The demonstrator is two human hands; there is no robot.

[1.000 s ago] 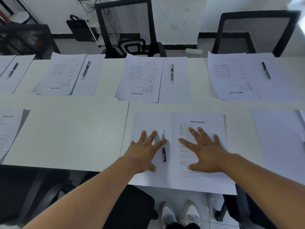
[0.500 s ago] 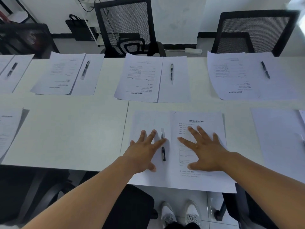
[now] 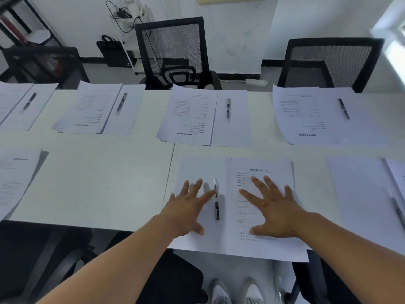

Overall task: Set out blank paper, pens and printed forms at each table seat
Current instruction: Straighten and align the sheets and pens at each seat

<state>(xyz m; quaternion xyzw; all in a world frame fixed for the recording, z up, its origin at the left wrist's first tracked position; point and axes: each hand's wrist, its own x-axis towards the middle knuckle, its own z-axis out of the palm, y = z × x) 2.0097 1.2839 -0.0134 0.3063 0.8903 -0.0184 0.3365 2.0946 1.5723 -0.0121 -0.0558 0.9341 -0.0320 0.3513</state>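
Note:
At the near seat a blank sheet (image 3: 197,170) lies left of a printed form (image 3: 260,167), both overhanging the table's front edge. A black pen (image 3: 216,208) rests along the seam between them. My left hand (image 3: 186,209) lies flat on the blank sheet, fingers spread, index finger touching the pen. My right hand (image 3: 274,209) lies flat and spread on the printed form. Neither hand grips anything.
Across the white table (image 3: 98,183), several seats each have a form, a blank sheet and a pen (image 3: 228,108). More papers lie at the near left (image 3: 15,178) and near right (image 3: 363,194). Black mesh chairs (image 3: 173,51) stand behind the far edge; another chair sits below me.
Both hands stay pressed flat on the papers in nearly the same spots. The view has shifted slightly; nothing else moved.

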